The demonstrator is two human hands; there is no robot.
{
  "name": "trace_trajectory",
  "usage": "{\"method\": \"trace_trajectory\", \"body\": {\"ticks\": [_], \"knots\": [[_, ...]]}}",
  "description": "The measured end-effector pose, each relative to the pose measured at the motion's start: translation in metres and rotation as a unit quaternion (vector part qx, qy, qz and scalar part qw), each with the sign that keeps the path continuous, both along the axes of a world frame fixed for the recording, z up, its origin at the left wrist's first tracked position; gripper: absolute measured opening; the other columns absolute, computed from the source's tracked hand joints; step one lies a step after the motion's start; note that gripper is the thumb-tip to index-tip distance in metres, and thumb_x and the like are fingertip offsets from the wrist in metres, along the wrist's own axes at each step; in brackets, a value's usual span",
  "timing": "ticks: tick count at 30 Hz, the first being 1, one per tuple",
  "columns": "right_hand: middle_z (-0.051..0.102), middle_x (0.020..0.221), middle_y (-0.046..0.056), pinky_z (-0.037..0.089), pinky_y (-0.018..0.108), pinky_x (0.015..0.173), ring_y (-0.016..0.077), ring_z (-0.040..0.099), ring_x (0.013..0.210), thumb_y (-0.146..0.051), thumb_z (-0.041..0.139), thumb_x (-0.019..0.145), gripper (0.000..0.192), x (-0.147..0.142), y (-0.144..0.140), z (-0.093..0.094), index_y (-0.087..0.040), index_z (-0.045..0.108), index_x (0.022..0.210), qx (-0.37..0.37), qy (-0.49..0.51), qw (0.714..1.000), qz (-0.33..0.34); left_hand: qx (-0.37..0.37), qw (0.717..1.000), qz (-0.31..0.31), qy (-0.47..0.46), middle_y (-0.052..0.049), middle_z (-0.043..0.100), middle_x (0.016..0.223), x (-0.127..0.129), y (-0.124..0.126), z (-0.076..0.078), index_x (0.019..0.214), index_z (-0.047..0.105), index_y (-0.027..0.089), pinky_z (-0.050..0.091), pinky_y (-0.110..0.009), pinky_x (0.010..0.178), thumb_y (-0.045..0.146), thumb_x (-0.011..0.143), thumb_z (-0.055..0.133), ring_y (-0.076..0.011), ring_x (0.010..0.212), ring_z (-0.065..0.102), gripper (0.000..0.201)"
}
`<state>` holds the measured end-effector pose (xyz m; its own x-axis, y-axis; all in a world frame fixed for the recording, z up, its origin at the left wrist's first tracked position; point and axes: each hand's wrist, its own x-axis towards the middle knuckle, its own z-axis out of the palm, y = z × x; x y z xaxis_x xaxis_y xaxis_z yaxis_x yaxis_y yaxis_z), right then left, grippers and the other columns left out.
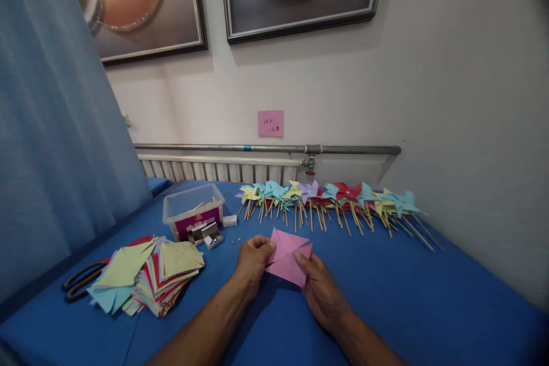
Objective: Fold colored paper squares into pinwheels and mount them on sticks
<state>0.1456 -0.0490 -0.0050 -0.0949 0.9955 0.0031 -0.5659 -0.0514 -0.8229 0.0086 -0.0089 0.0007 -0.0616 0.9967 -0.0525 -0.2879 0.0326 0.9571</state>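
Between my two hands is a pink paper square (288, 256) with slits cut in from its corners. My left hand (254, 260) pinches its left edge between thumb and fingers. On the right edge my right hand (319, 286) grips it, thumb on top and fingers underneath. The square is held a little above the blue cloth, tilted. Left of my hands lie stacks of coloured paper squares (178, 260), with the black handles of scissors (79, 283) showing beside them. The scissor blades are hidden under paper.
Finished paper pinwheels (349, 191) on sticks lie in a row along the back. A clear plastic tub (193, 203) with sticks stands at back left, small boxes (210, 235) before it. A radiator (223, 170) and pipe (355, 150) run along the wall. A blue curtain (64, 114) hangs left.
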Motion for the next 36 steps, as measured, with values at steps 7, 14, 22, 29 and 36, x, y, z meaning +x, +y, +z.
{"method": "trace_trajectory", "body": {"ticks": [7, 14, 22, 29, 36], "knots": [[0.08, 0.087, 0.01, 0.057, 0.046, 0.086, 0.0338, 0.074, 0.095, -0.044, 0.087, 0.066, 0.044, -0.004, 0.003, -0.009, -0.016, 0.074, 0.097, -0.018, -0.029, 0.999, -0.022, 0.036, 0.999, -0.002, 0.021, 0.004, 0.054, 0.052, 0.003, -0.004, 0.002, 0.064, 0.062, 0.015, 0.031, -0.021, 0.051, 0.039, 0.053, 0.083, -0.0065, 0.048, 0.041, 0.034], [0.08, 0.084, 0.009, 0.058, 0.042, 0.076, 0.0332, 0.075, 0.091, -0.044, 0.081, 0.069, 0.033, -0.003, 0.007, -0.012, -0.02, 0.073, 0.089, -0.017, -0.056, 0.998, -0.036, 0.11, 0.989, -0.015, 0.101, 0.001, 0.059, 0.061, -0.001, -0.005, -0.001, 0.071, 0.068, 0.015, 0.036, -0.023, 0.056, 0.034, 0.067, 0.075, -0.0101, 0.055, 0.048, 0.021], [0.079, 0.08, 0.008, 0.056, 0.036, 0.065, 0.0308, 0.075, 0.083, -0.047, 0.076, 0.073, 0.033, -0.001, 0.007, -0.012, -0.02, 0.073, 0.092, -0.022, -0.074, 0.996, -0.053, 0.248, 0.92, -0.056, 0.299, -0.005, 0.074, 0.09, -0.007, -0.015, 0.002, 0.095, 0.079, 0.02, 0.046, -0.029, 0.08, 0.018, 0.084, 0.055, -0.0199, 0.086, 0.065, 0.027], [0.078, 0.078, 0.006, 0.054, 0.034, 0.063, 0.0278, 0.074, 0.076, -0.048, 0.073, 0.076, 0.033, -0.001, 0.004, -0.01, -0.02, 0.073, 0.093, -0.045, -0.078, 0.995, -0.051, 0.269, 0.891, -0.077, 0.357, -0.006, 0.075, 0.088, -0.008, -0.014, 0.001, 0.093, 0.079, 0.02, 0.045, -0.03, 0.08, 0.025, 0.09, 0.055, -0.0203, 0.086, 0.065, 0.025], [0.077, 0.074, 0.006, 0.056, 0.035, 0.069, 0.0282, 0.075, 0.081, -0.054, 0.079, 0.072, 0.039, -0.003, 0.012, -0.023, -0.018, 0.071, 0.085, -0.021, -0.054, 0.997, -0.048, 0.201, 0.917, -0.038, 0.343, -0.004, 0.073, 0.087, -0.005, -0.013, 0.002, 0.089, 0.075, 0.016, 0.044, -0.028, 0.074, 0.022, 0.085, 0.057, -0.0176, 0.08, 0.064, 0.02]]}}
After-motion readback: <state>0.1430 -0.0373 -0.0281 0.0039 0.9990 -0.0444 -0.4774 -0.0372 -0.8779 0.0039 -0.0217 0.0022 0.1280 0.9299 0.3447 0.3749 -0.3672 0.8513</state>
